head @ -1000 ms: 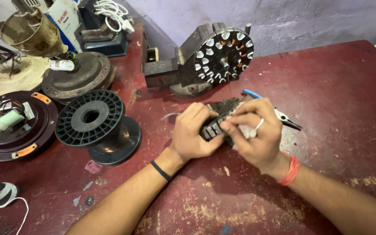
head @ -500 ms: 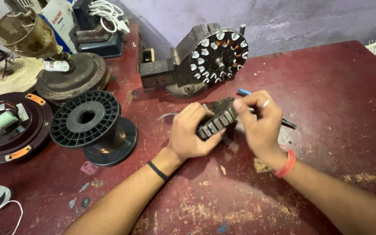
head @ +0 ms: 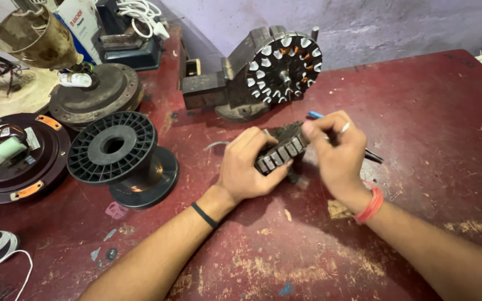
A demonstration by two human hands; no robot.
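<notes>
Both hands gripped one small slotted metal core just above the red table — left hand wrapped under it, right hand pinching its top end w/ a blue-handled tool. Black spool sat nearby, left.

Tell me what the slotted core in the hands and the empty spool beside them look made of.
Slotted core: looks like dull grey stacked steel, with square teeth along its rim; left hand grips it. Spool: probably moulded black plastic, matte, with ribbed flanges.
</notes>
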